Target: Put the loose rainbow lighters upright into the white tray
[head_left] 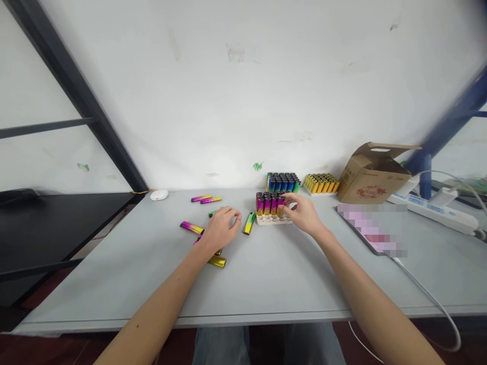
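Note:
My right hand (pixel 303 212) is at the right end of a row of purple-and-gold lighters (pixel 267 205), its thumb and fingers closed around the end lighter (pixel 280 206). These lighters stand upright in a white tray (pixel 262 221) whose front holes show bare. Over the loose lighters on the left, my left hand (pixel 222 228) is curled, and no lighter shows in its fingers. A green-and-yellow lighter (pixel 249 223) lies between that hand and the tray. Several others, such as a purple-and-yellow lighter (pixel 192 227) and a gold one (pixel 217 261), lie around and partly under my left hand.
Behind stand a block of blue-green lighters (pixel 283 182) and a tray of gold lighters (pixel 321 184). An open cardboard box (pixel 367 180), a power strip (pixel 437 208) and a phone-like device (pixel 365 228) with a cable are right. A white case (pixel 159 194) lies far left.

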`<action>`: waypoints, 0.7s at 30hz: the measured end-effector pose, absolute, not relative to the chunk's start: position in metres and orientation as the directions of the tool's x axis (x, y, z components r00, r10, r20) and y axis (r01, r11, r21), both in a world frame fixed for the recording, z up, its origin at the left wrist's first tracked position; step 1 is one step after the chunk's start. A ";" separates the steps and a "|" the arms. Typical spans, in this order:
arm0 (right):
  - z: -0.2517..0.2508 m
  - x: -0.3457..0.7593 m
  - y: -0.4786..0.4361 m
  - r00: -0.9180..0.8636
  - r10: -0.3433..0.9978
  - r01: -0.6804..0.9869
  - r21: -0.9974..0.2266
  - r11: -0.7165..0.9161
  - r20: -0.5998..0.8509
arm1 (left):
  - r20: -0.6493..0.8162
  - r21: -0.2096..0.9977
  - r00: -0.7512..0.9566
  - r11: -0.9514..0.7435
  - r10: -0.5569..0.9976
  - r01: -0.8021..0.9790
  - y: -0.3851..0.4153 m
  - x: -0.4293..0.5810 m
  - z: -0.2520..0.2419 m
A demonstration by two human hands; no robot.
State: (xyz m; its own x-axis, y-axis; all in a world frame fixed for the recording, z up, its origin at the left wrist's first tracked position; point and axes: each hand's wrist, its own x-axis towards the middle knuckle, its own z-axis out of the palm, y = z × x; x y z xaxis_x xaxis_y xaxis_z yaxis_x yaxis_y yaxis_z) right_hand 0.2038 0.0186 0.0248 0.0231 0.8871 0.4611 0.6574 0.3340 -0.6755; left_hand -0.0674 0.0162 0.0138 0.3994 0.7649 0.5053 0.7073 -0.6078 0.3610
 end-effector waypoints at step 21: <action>0.026 0.208 0.015 0.058 0.783 0.839 -0.456 0.298 0.619 | 0.387 0.372 0.040 -0.196 0.921 0.907 0.047 -0.102 0.010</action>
